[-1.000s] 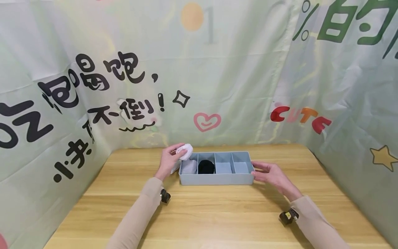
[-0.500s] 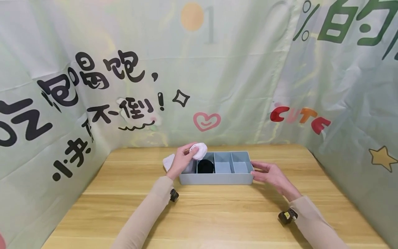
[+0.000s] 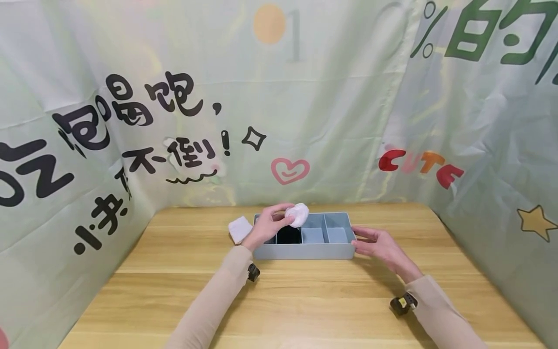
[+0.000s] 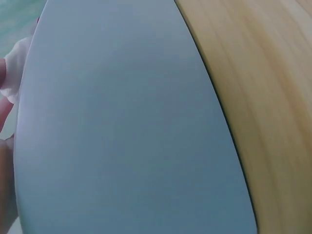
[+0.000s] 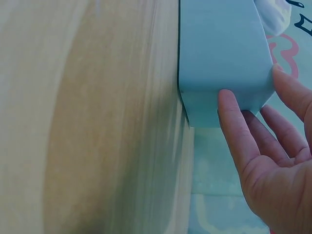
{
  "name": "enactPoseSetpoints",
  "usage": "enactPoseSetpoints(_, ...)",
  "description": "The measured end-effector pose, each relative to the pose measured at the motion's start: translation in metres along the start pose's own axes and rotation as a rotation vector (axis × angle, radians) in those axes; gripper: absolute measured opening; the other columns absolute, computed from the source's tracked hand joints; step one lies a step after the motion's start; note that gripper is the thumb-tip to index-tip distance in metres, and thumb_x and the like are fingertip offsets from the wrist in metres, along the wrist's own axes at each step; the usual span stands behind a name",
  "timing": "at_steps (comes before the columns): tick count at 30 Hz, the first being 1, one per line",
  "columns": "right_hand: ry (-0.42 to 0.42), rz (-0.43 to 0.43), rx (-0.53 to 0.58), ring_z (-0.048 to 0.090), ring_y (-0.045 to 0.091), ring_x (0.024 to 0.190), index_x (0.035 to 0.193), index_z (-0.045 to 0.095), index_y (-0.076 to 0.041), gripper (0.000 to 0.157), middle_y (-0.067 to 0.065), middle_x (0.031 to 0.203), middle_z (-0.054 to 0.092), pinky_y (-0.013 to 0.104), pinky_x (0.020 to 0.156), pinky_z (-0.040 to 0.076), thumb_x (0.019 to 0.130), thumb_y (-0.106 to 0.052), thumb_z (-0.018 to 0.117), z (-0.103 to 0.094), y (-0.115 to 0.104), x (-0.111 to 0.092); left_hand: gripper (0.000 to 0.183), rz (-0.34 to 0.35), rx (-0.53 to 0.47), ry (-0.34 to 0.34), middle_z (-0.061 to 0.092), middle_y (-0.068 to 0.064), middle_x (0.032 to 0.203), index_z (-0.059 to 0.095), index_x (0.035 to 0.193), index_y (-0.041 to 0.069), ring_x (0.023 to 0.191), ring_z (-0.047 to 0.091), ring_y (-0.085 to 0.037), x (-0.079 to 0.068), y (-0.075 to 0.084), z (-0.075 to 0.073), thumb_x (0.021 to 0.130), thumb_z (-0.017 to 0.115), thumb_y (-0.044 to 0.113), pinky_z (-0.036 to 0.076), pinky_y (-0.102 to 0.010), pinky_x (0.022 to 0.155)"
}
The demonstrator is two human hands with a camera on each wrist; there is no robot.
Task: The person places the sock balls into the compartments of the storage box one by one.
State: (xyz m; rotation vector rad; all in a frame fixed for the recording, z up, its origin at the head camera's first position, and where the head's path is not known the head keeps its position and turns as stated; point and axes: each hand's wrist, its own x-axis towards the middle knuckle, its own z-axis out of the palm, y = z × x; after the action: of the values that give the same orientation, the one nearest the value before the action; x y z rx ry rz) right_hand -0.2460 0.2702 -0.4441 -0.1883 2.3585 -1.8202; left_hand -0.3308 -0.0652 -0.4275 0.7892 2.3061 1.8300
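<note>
One-handedly (left hand (image 3: 266, 228)), pinching white cloth ball (image 3: 299, 215); possibly risking missing blue-grey plastic box (image 3: 305, 251) below grip by loosening early.

A pale wooden table (image 3: 331, 300) with light streaks of grain stands inside walls of pale green printed fabric (image 3: 340, 106), which show some folds and wrinkles. The print on the left and back carries large black characters (image 3: 125, 103), an orange disc (image 3: 269, 23) and a pink heart (image 3: 290, 171), while multicoloured "CUTE" lettering (image 3: 430, 163), green characters (image 3: 472, 36) and a yellow star (image 3: 538, 222) mark the right.
</note>
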Motion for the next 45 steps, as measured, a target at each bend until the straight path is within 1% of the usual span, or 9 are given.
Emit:
enactPoseSetpoints(8,0.002,0.004,0.003,0.062,0.026,0.116,0.146,0.039,0.006,0.068,0.030,0.149,0.039,0.033,0.090,0.055,0.091,-0.020,0.071,0.001,0.001,-0.001,0.038,0.034,-0.002,0.032,0.067,-0.011,0.122,0.067,0.125,0.012,0.107,0.067,-0.020,0.007,-0.001,0.019,0.088,0.074,0.021,0.055,-0.027,0.085)
enactPoseSetpoints(13,-0.001,0.012,-0.004,0.061,0.030,0.118,0.146,0.039,0.006,0.069,0.030,0.149,0.038,0.033,0.090,0.055,0.091,-0.020,0.071,0.003,0.000,-0.001,0.035,0.004,0.004,0.026,0.071,-0.009,0.115,0.071,0.117,0.011,0.102,0.067,-0.017,0.007,-0.003,0.028,0.083,0.079,0.017,0.056,-0.025,0.081)
enactPoseSetpoints(18,-0.001,0.013,-0.002,0.060,0.034,0.120,0.146,0.039,0.006,0.070,0.030,0.149,0.038,0.034,0.090,0.055,0.091,-0.020,0.072,0.004,0.000,-0.001,0.033,-0.014,0.027,0.039,0.072,-0.007,0.111,0.074,0.112,0.012,0.098,0.067,-0.013,0.007,-0.006,0.030,0.080,0.082,0.017,0.056,-0.025,0.079)
enactPoseSetpoints(23,0.002,0.027,-0.010,0.060,0.033,0.120,0.146,0.039,0.005,0.070,0.029,0.149,0.038,0.034,0.090,0.055,0.090,-0.022,0.072,0.004,0.001,0.000,0.034,0.004,0.068,0.026,0.069,-0.008,0.114,0.073,0.112,0.013,0.099,0.067,-0.019,0.005,-0.007,0.030,0.079,0.083,0.018,0.056,-0.027,0.081)
enactPoseSetpoints(29,-0.004,0.023,-0.014,0.059,0.033,0.121,0.147,0.038,0.005,0.071,0.028,0.151,0.037,0.036,0.091,0.055,0.091,-0.023,0.072,0.005,0.000,-0.001,0.041,0.023,0.054,-0.015,0.065,-0.016,0.122,0.068,0.120,0.004,0.108,0.064,-0.033,0.002,-0.007,0.028,0.082,0.080,0.017,0.056,-0.030,0.085)
enactPoseSetpoints(31,-0.003,0.020,-0.012,0.059,0.032,0.121,0.147,0.038,0.005,0.071,0.028,0.151,0.037,0.036,0.092,0.054,0.091,-0.023,0.071,0.004,0.000,-0.002,0.044,0.020,0.046,-0.021,0.064,-0.019,0.124,0.066,0.123,0.003,0.112,0.062,-0.035,0.003,-0.007,0.028,0.083,0.079,0.017,0.055,-0.032,0.087)
enactPoseSetpoints(34,-0.002,0.016,-0.017,0.060,0.031,0.120,0.147,0.038,0.005,0.071,0.028,0.151,0.036,0.036,0.092,0.054,0.091,-0.023,0.071,0.003,-0.001,-0.003,0.045,0.016,0.045,-0.021,0.065,-0.018,0.124,0.065,0.124,0.003,0.113,0.062,-0.032,0.004,-0.006,0.028,0.084,0.078,0.019,0.055,-0.033,0.088)
enactPoseSetpoints(39,0.012,0.028,-0.030,0.062,0.028,0.118,0.147,0.039,0.004,0.072,0.028,0.151,0.038,0.034,0.090,0.055,0.090,-0.025,0.073,0.002,-0.001,-0.002,0.039,0.041,0.031,0.036,0.071,-0.013,0.113,0.069,0.118,0.004,0.101,0.067,-0.022,0.005,-0.006,0.028,0.086,0.077,0.023,0.055,-0.030,0.084)
enactPoseSetpoints(45,0.004,0.025,-0.022,0.061,0.027,0.118,0.147,0.039,0.005,0.071,0.028,0.151,0.037,0.034,0.091,0.055,0.090,-0.022,0.072,0.002,-0.002,-0.002,0.030,0.105,0.049,0.169,0.075,-0.008,0.097,0.073,0.107,0.002,0.081,0.066,-0.008,0.002,-0.005,0.021,0.086,0.077,0.023,0.053,-0.024,0.075)
